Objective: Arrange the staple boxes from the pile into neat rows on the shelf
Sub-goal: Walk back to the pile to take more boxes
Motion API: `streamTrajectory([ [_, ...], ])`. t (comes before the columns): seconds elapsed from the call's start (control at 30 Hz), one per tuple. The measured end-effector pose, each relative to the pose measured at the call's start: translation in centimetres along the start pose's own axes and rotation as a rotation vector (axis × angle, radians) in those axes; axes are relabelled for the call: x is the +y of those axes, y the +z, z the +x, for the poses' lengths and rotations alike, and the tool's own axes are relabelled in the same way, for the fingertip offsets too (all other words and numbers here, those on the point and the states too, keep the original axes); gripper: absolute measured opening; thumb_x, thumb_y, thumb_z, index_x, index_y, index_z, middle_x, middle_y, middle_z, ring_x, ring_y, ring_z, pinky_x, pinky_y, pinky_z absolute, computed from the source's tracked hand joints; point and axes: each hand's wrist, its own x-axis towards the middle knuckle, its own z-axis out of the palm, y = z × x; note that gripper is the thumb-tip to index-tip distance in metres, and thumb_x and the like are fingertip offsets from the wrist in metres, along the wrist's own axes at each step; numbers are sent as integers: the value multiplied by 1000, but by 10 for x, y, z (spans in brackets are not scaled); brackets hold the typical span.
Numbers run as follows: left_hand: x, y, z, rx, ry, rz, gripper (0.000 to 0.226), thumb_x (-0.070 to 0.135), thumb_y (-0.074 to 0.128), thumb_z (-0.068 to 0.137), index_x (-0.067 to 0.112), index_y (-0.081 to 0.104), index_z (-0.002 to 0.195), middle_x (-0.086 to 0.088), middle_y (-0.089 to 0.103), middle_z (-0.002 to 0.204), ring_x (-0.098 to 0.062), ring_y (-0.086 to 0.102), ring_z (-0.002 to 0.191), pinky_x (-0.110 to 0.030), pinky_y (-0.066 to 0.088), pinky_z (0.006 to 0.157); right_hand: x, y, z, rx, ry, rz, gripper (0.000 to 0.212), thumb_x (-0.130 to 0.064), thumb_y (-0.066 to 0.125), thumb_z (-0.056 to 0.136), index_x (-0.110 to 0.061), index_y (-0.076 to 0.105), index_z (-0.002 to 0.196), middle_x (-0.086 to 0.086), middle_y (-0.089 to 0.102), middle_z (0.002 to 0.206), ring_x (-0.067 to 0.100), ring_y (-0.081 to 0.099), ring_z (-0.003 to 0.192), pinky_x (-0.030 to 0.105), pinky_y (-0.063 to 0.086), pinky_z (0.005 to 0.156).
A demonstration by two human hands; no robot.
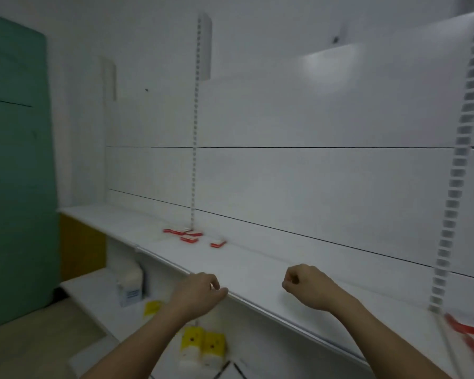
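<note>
Shelf [257, 265]: a long white board is seen running from the left background toward the right foreground, backed by white wall panels.
Pile [184, 234]: a small heap of red-and-white staple boxes is found far back on the shelf, at the foot of the slotted upright [194, 149]; the boxes lie at mixed angles and no row can be made out.
Stray box [218, 243]: one red-and-white box is set just right of the pile, apart from it, flat on the shelf.
Left hand [201, 292]: it is held at the front edge of the shelf, well apart from the pile; the fingers are loosely curled and nothing is seen in them.
Right hand [303, 285]: it is raised over the shelf near its front, knuckles bent and fingertips drawn in toward the thumb; whether anything is pinched cannot be told through the blur.
Lower shelf [93, 294]: a white container [130, 287] is stood on it below the left hand.
Yellow packs [203, 348]: two yellow-and-white packs are seen side by side beneath the left forearm.
Red straps [471, 337]: blurred red loops are seen at the right edge.
Green panel [14, 165]: the left side is filled by it.
</note>
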Motion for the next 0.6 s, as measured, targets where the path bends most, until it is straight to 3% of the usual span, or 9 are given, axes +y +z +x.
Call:
streamTrajectory([
  [0.13,-70,-14,13,31,-87,-44,44,64,47,79,31,67,101,11,66,102,-11,61,91,-28,50,75,-50,45,54,-22,-43,-5,22,-41,49,92,-23,62,92,-5,63,95,15,60,86,34,50,80],
  [0.23,-110,-12,34,95,-93,-72,33,58,47,80,34,68,89,7,65,95,-15,61,95,-27,44,68,-72,75,95,-35,-59,-9,24,-44,48,92,-24,61,100,-5,63,102,14,59,89,35,50,82],
  [0.43,-173,9,104,95,-137,19,46,61,44,82,35,61,116,4,61,121,-18,47,115,-33,39,82,-77,127,196,-27,-32,6,25,-45,49,92,-25,57,106,-3,59,109,13,56,91,32,48,83],
  [0.6,-211,20,169,31,-85,16,45,60,51,83,33,59,118,6,59,116,-17,48,114,-33,43,87,-75,165,287,19,8,-44,34,-43,47,93,-21,52,119,4,55,120,21,51,108,34,45,92],
])
